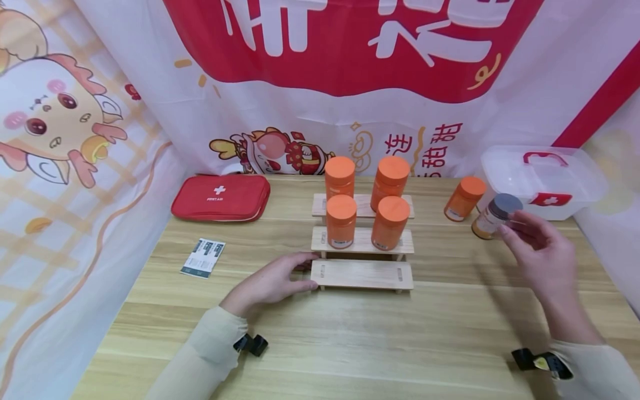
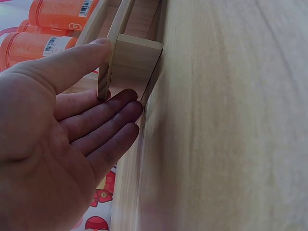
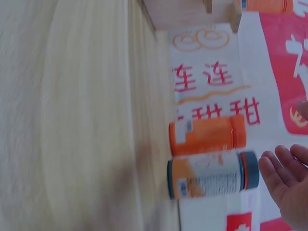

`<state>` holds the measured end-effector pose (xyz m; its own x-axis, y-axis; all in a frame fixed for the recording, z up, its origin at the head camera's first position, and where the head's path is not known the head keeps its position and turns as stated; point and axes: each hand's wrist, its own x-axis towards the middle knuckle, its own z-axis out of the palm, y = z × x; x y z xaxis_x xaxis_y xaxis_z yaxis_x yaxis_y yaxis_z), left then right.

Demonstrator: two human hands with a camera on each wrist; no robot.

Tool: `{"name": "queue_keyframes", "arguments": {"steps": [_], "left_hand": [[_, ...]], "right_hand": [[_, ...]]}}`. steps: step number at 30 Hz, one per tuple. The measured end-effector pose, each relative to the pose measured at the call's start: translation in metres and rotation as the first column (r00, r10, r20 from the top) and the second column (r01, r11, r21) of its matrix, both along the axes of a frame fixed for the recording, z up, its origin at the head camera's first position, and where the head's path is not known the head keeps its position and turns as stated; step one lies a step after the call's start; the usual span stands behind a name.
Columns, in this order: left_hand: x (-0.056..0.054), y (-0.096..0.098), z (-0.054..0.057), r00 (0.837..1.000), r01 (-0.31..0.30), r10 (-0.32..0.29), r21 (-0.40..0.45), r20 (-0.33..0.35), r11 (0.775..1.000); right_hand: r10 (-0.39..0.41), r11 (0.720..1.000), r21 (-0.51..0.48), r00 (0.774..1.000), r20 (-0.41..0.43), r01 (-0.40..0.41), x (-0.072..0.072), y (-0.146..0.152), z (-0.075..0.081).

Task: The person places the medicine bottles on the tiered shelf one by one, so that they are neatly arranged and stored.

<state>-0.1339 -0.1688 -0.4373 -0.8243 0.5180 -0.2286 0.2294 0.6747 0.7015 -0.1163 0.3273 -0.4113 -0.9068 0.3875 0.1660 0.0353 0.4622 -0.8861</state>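
Observation:
My left hand (image 1: 275,278) holds the left end of the lowest tier of a wooden stepped stand (image 1: 362,274), thumb at its front edge and index finger at its back. In the left wrist view the other fingers (image 2: 108,125) stretch out below the board. Four orange bottles stand on the two upper tiers, one being the front left bottle (image 1: 341,222). My right hand (image 1: 547,258) hovers beside a grey-capped bottle (image 1: 487,222) on the table. The right wrist view shows its relaxed fingertips (image 3: 269,166) just off the cap, holding nothing. Left of that bottle stands another orange bottle (image 1: 462,200).
A clear first-aid box (image 1: 545,180) with a red handle stands behind the grey-capped bottle. On the left lie a red first-aid pouch (image 1: 220,198) and a small printed card (image 1: 203,257). A printed cloth (image 1: 300,100) hangs along the table's back edge.

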Motion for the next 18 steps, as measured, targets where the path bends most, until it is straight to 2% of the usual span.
{"name": "queue_keyframes", "arguments": {"steps": [4,9,13,18], "left_hand": [[0.0,0.0,0.0,1.0,-0.005,0.005,-0.002,0.006,1.0],[0.0,0.0,0.0,1.0,-0.011,0.011,-0.007,0.01,1.0],[0.0,0.0,0.001,1.0,-0.014,0.014,-0.01,0.009,1.0],[0.0,0.0,0.002,1.0,-0.022,0.022,-0.012,0.017,1.0]], "right_hand": [[-0.058,0.998,-0.027,0.994,0.092,0.06,-0.001,0.015,-0.004],[-0.084,0.996,-0.022,0.97,0.227,0.092,-0.003,0.029,-0.01],[-0.05,0.997,-0.036,0.952,0.301,0.064,-0.009,0.036,-0.013],[0.014,0.999,-0.033,0.937,0.348,-0.003,-0.02,0.04,-0.017]]}}
